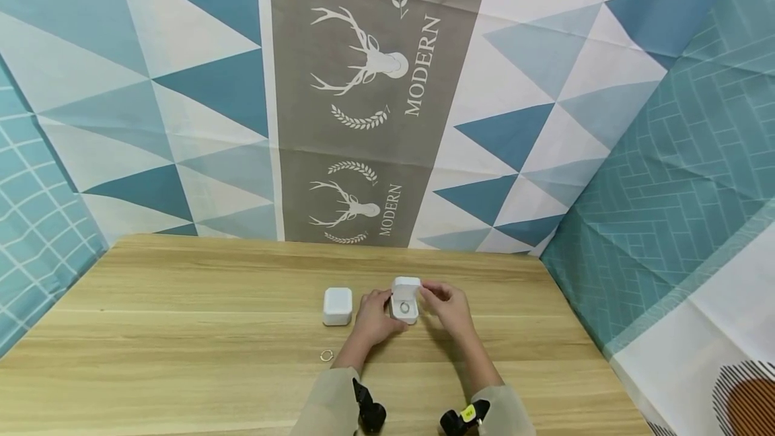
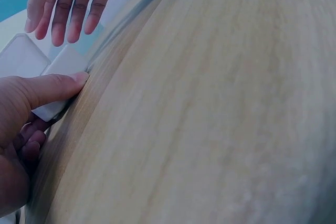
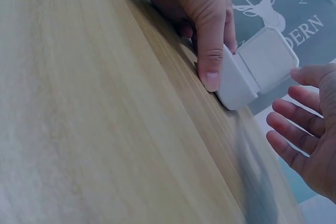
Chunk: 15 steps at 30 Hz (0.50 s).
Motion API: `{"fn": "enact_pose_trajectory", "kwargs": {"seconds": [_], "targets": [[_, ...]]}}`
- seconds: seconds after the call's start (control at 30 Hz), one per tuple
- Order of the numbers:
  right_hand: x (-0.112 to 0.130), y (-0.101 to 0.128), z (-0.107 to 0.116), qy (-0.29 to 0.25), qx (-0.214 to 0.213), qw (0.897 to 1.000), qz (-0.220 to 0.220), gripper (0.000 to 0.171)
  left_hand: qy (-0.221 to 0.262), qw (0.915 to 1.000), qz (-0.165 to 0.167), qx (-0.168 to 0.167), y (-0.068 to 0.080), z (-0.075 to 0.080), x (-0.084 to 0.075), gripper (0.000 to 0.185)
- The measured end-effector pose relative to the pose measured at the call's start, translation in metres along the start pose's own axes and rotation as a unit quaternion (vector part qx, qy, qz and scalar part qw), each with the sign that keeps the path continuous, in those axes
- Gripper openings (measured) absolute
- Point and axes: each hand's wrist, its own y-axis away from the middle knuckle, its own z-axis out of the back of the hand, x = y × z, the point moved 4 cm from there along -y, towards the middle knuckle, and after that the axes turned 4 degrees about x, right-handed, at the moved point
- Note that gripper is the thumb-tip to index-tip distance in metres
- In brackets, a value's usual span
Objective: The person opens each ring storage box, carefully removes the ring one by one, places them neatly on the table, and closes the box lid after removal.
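A white ring box sits on the table with its lid raised. Inside it a silver-coloured ring stands in the white insert. My left hand grips the lower part of the box from the left, its thumb pressed along the front side. At the lid's right edge is my right hand, fingers loosely bent and spread. In the right wrist view, the tip of the right thumb is right at the lid's edge, and nothing lies within that hand.
Left of my left hand stands a second white box, closed. A small ring-shaped piece lies nearer to me on the wooden table. Patterned cloth hangs behind the table's far edge and along both sides.
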Motion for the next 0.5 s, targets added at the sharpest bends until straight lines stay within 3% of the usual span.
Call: {"fn": "enact_pose_trajectory", "kwargs": {"seconds": [0.5], "targets": [[0.0049, 0.0038, 0.0036, 0.032, 0.000, 1.000, 0.002, 0.020, -0.006, 1.0000, -0.003, -0.001, 0.0016, 0.0011, -0.0015, 0.078]]}}
